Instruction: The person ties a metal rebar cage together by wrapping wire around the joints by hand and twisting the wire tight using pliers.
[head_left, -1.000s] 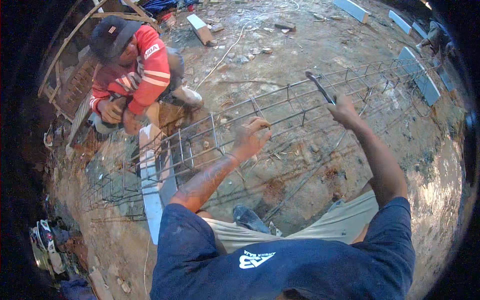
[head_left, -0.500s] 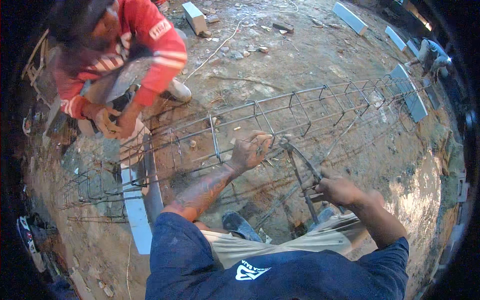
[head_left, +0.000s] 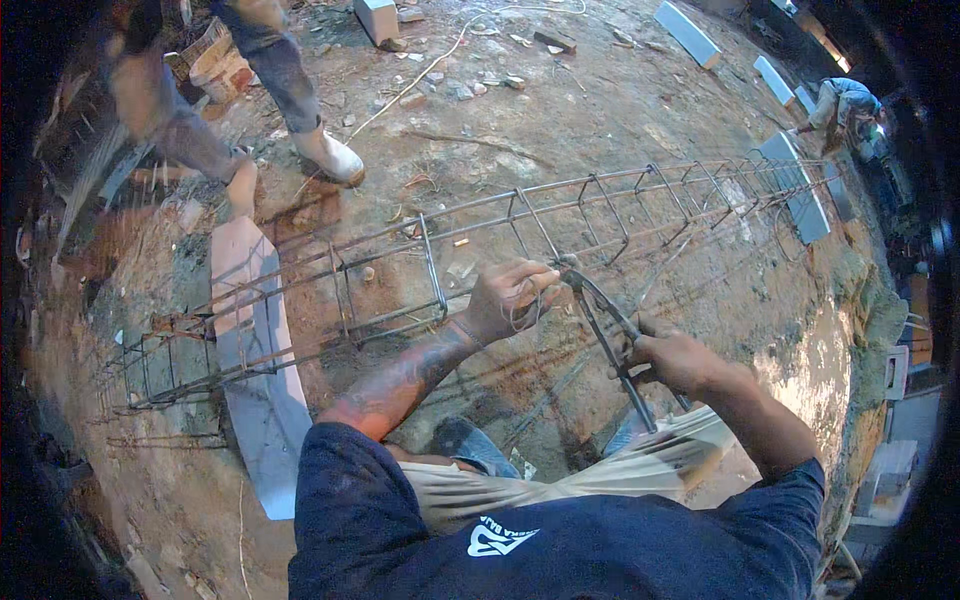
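Note:
My left hand (head_left: 508, 302) is closed on a thin loop of tie wire (head_left: 528, 306), its fingertips beside the near side of a long rebar cage (head_left: 431, 262). My right hand (head_left: 675, 358) grips the handles of long dark pincers (head_left: 580, 284). Their jaws meet the cage just right of my left fingertips; whether they bite on wire there is too small to tell. Square stirrups cross the cage's long bars, which run from lower left to upper right in front of me.
Pale blocks, one on the left (head_left: 262, 440) and one on the right (head_left: 797, 185), lie under the cage. A co-worker's legs (head_left: 285, 85) stand at upper left, and another person (head_left: 845, 103) bends at far right. A pale cord (head_left: 440, 62) crosses the stony dirt.
The co-worker in red has risen from a crouch, so only the legs show plainly. My right hand has shifted slightly upward with the pincers. A wire loop now shows at my left hand.

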